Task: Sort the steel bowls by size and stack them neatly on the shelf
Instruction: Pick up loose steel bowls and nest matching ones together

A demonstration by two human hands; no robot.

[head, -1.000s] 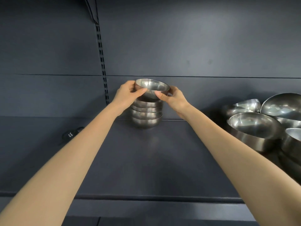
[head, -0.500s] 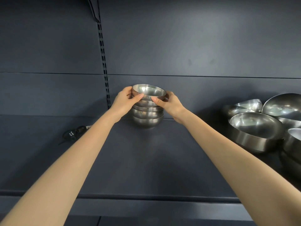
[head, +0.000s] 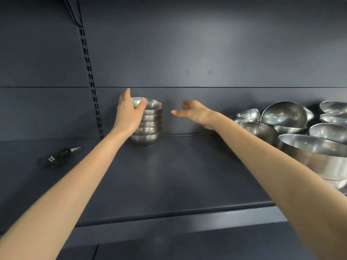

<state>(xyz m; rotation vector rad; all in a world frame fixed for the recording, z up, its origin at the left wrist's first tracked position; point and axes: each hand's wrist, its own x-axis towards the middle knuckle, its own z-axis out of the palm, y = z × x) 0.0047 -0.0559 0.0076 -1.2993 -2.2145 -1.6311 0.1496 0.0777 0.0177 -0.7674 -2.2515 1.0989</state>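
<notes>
Head view, sole entry. Item: stack of small round polished steel bowls point(head: 148, 122), some five nested, upright, standing at the back of the dark grey metal shelf point(head: 169, 175), close to the rear panel and just right of the black slotted upright rail point(head: 90, 76). This placement reads as the start of a size-ordered row, with the smallest kept to one end. Item: heap of larger steel bowls point(head: 285, 117), loose and tilted at varied angles at the shelf's right end, well apart from the stack; judged to be unsorted stock awaiting its turn. Item: small black tool with a pale metal tip point(head: 56, 158), lying on the shelf to the left, apparently no part of the job. Left hand point(head: 128, 111): fingers straight, palm laid against the stack's left flank, thumb across the top bowl's near rim. This is a steadying touch rather than a grasp, likely to square the column. Right hand point(head: 193, 111): clear of the stack on its right, thumb pointing toward it, fingers loosely bent, holding nothing. The hands are apart, neither clamped on a bowl.
</notes>
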